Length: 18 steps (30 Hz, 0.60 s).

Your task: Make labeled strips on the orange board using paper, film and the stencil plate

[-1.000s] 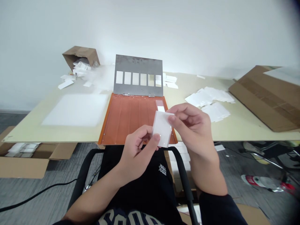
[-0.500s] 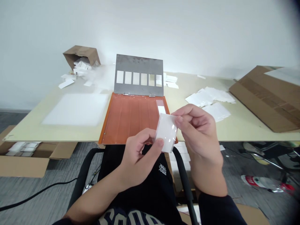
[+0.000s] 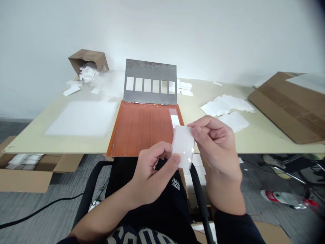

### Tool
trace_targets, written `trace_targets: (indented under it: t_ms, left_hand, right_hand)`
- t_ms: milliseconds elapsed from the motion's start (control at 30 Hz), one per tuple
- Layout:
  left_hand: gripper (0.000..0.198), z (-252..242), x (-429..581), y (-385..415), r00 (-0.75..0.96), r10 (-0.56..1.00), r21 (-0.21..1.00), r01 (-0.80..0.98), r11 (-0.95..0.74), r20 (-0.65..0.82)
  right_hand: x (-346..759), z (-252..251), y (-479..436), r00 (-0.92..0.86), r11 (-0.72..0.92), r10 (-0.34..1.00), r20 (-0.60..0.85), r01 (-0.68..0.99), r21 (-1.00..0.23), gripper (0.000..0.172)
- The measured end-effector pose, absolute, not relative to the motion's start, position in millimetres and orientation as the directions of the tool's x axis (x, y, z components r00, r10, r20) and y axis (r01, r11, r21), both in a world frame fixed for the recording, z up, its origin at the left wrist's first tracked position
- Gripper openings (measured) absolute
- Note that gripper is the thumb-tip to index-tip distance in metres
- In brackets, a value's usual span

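Looks like a small, flat packet (image 3: 183, 144), white and rectangular, glossy on the face, with bright glints across the lower half. Held up between left hand (image 3: 151, 173) and right hand (image 3: 215, 147), touching both. Pressed by the left hand's thumb near the lower left corner; pinched by the right hand's thumb and forefinger at the upper right corner. Tilted slightly, long sides running nearly up and down, broad face turned toward the viewer. Extends above the left hand's thumb and below the right hand's fingertips.
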<state>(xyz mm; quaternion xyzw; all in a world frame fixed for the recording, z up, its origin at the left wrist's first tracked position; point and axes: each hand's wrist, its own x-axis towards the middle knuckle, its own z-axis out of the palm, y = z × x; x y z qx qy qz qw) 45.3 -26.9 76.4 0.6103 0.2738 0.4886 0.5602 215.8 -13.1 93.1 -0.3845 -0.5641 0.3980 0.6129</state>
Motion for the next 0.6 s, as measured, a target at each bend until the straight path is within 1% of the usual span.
trace_targets:
  t_ms: [133, 267, 367, 433, 500, 533, 567, 600]
  left_hand:
    - [0.015, 76, 46, -27, 0.385, 0.877, 0.950, -0.235, -0.207, 0.286]
    - [0.017, 77, 45, -28, 0.393, 0.875, 0.953, -0.219, -0.210, 0.283]
    - [0.017, 78, 44, -28, 0.392, 0.872, 0.953, -0.193, -0.233, 0.293]
    - [0.014, 75, 45, -26, 0.381, 0.870, 0.949, -0.146, -0.278, 0.313]
    - [0.008, 68, 48, -23, 0.318, 0.872, 0.922, -0.020, -0.386, 0.372]
    - [0.012, 62, 49, -20, 0.267, 0.867, 0.887, 0.082, -0.455, 0.421]
    - [0.019, 55, 51, -17, 0.211, 0.848, 0.824, 0.212, -0.525, 0.486]
    - [0.026, 47, 53, -15, 0.170, 0.812, 0.737, 0.347, -0.580, 0.559]
  right_hand:
    - [217, 92, -13, 0.057, 0.394, 0.919, 0.391, -0.045, -0.918, 0.006]
    - [217, 92, -14, 0.056, 0.395, 0.918, 0.392, -0.035, -0.918, 0.007]
    - [216, 91, -17, 0.071, 0.395, 0.917, 0.394, -0.009, -0.919, 0.007]
    - [217, 90, -15, 0.083, 0.390, 0.916, 0.391, 0.038, -0.920, 0.009]
    - [221, 86, -9, 0.087, 0.373, 0.918, 0.387, 0.136, -0.918, 0.010]
    - [225, 82, -3, 0.080, 0.362, 0.920, 0.384, 0.204, -0.910, 0.011]
    - [229, 76, 4, 0.068, 0.346, 0.923, 0.379, 0.280, -0.895, 0.013]
    - [234, 69, 12, 0.046, 0.331, 0.928, 0.371, 0.357, -0.874, 0.014]
